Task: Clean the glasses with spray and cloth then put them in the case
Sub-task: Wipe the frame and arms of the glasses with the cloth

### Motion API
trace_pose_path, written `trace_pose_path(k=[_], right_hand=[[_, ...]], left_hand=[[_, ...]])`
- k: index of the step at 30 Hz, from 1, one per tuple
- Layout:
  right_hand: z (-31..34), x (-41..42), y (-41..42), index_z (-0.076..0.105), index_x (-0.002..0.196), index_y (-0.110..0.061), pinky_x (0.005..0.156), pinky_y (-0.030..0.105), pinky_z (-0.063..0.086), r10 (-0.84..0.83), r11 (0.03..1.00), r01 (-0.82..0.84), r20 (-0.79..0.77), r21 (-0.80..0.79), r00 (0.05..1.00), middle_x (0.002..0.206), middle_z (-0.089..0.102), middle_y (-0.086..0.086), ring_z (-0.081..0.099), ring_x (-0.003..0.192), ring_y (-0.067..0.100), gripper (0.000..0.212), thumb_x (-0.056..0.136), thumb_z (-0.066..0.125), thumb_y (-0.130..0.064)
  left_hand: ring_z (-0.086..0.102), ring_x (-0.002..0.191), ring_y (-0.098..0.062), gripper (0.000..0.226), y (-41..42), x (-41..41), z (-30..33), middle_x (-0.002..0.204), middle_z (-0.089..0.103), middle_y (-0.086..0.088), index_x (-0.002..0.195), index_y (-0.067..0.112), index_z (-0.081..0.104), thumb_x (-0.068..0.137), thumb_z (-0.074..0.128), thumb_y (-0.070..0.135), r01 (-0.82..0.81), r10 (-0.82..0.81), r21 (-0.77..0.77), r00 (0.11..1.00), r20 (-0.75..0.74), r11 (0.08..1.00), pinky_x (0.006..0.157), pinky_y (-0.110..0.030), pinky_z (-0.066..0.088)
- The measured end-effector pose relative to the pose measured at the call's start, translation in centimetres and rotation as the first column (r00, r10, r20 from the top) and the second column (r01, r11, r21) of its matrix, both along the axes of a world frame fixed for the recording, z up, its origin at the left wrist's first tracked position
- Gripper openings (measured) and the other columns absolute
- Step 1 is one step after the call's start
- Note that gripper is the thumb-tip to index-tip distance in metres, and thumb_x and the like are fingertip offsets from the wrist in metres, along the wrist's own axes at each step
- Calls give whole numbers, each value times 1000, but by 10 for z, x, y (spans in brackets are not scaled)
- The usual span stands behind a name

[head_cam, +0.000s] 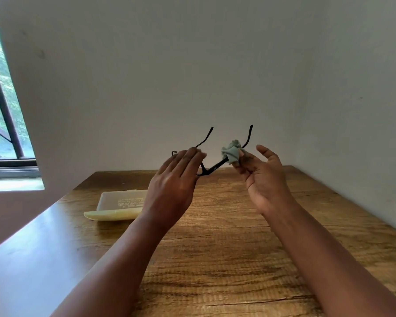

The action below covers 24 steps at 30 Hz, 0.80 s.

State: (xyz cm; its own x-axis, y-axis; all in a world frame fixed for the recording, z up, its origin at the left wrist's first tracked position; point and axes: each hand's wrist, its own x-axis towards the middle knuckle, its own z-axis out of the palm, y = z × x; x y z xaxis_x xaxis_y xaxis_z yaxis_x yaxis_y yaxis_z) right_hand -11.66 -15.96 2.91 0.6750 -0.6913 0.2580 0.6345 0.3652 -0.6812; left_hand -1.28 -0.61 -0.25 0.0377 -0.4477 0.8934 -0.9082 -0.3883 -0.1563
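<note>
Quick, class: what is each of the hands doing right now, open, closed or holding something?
Left hand: holds the glasses by one end of the frame.
Right hand: pinches the green cloth against the glasses; its other fingers are spread.

The case (120, 203) lies open near the desk's (238, 259) far left edge, its lid lying flat toward the wall (192, 65); the left hand (176, 181) hangs just beside and above its right end. The walls close off the far edge and the right edge, meeting at the far right corner. The bare wood of the near half and right side leaves room to pass.
</note>
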Motion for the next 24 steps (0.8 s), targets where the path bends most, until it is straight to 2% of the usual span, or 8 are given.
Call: trace_pose_path(k=[5, 10, 13, 15, 18, 20, 22, 24], right_hand=[[-2, 1, -2, 45, 109, -16, 72, 28, 62, -40, 997, 39, 16, 66, 999, 102, 67, 25, 72, 81, 23, 43, 82, 65, 11], [-9, 3, 6, 52, 99, -15, 52, 17, 51, -133, 979, 113, -108, -172, 985, 94, 70, 16, 69, 60, 13, 25, 87, 66, 2], [-10, 5, 7, 60, 87, -8, 60, 19, 56, -139, 970, 118, -88, -212, 986, 94, 70, 11, 72, 77, 14, 18, 88, 59, 10], [-11, 6, 6, 66, 88, -5, 68, 23, 59, -122, 968, 96, -100, -234, 988, 97, 72, 12, 71, 86, 19, 17, 89, 57, 10], [-12, 8, 5, 69, 95, 0, 73, 23, 58, -71, 969, 46, -98, -245, 993, 99, 74, 12, 71, 87, 20, 17, 92, 53, 7], [-13, 9, 6, 69, 99, -2, 81, 25, 58, -53, 963, 29, -85, -267, 995, 101, 75, 8, 72, 92, 19, 15, 86, 64, 3], [-15, 10, 7, 69, 105, -3, 88, 26, 56, -82, 948, 48, -93, -315, 992, 108, 74, 7, 71, 101, 17, 33, 73, 76, -5], [-16, 11, 8, 68, 109, -1, 90, 24, 55, -143, 935, 98, -107, -341, 984, 111, 73, 5, 70, 104, 13, 38, 72, 78, -3]], left_hand=[[60, 121, -28, 39, 0, 1, -1, 130, 62, -14, 126, 3, 61, 88, 66, 5, -34, 34, 3, 998, 53, 999, 101, -43, 45], [59, 121, -25, 43, 4, 6, -2, 131, 63, -10, 127, 7, 62, 85, 70, 6, -81, 81, 1, 995, 61, 997, 95, -39, 42], [60, 121, -25, 42, 1, 6, -3, 130, 63, -10, 127, 8, 62, 86, 70, 8, -98, 98, 2, 993, 58, 995, 96, -38, 40], [60, 120, -26, 41, 1, 5, -3, 128, 64, -10, 126, 7, 62, 86, 68, 8, -109, 108, 5, 992, 62, 994, 96, -37, 38], [61, 118, -26, 39, 2, 6, -2, 127, 65, -10, 125, 7, 63, 86, 65, 11, -131, 130, 3, 989, 64, 991, 94, -36, 37], [62, 117, -26, 39, 2, 6, -2, 127, 65, -10, 125, 7, 63, 86, 64, 12, -139, 138, 4, 988, 61, 990, 94, -36, 38], [62, 117, -26, 39, 3, 7, -1, 126, 65, -11, 125, 7, 63, 86, 64, 13, -142, 141, 4, 988, 59, 990, 94, -37, 38], [62, 117, -26, 39, 3, 6, -1, 126, 65, -11, 124, 7, 63, 86, 64, 12, -141, 141, -1, 989, 54, 990, 94, -37, 38]])
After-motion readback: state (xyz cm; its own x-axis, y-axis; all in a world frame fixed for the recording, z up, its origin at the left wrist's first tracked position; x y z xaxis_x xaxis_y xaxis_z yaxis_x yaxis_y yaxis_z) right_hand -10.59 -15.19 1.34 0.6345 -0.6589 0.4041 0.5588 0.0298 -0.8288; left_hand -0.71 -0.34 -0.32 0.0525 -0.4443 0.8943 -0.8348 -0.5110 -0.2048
